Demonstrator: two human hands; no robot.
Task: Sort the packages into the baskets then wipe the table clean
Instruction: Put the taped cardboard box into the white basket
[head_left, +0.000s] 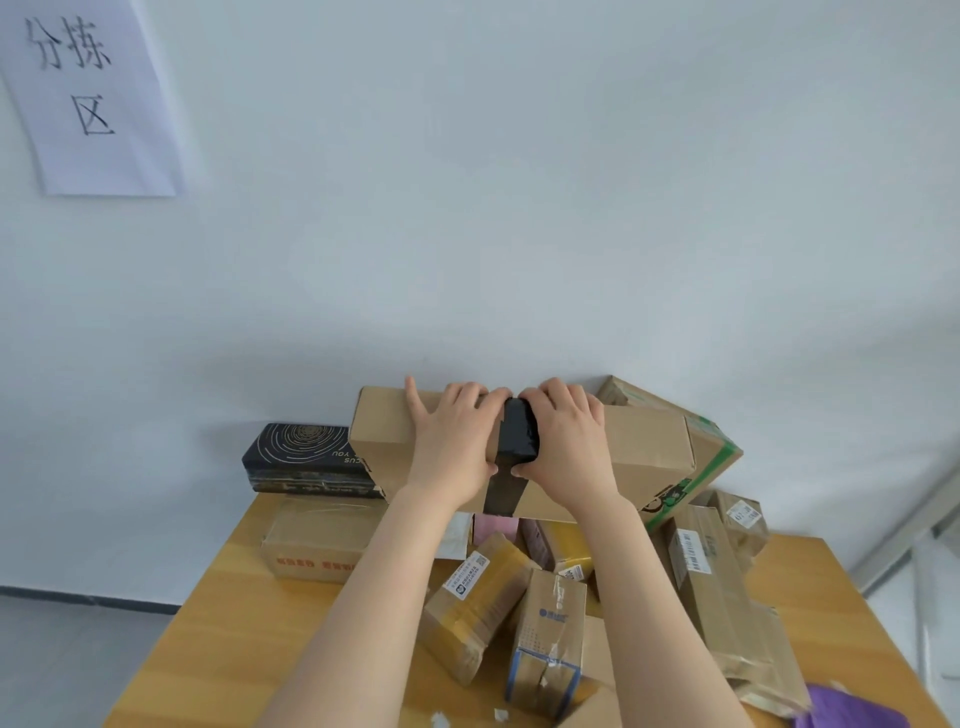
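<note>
Now, in the head view, a small black package (517, 434) wrapped in glossy film is seen gripped from both sides. It is held at the far middle of the table, against the top front edge of a long brown cardboard box (644, 452). The left hand (457, 436) is curled over the package's left end, thumb tucked underneath, the little finger splayed flat on the box top. The right hand (566, 441) is clamped on the right end, fingers hooked over the top and thumb pressed in from below. A black strip (500, 496) is seen running down the box front just under the package. To the left, a black box with a gold spiral pattern (306, 457) is set against the wall. To the right, a green-printed carton (714, 452) is tilted behind the long box. Nearer, taped brown parcels (478, 608) are heaped on the yellow wooden table (218, 623), a blue-printed carton (550, 639) among them. A purple cloth (852, 714) is glimpsed at the near right corner.
</note>
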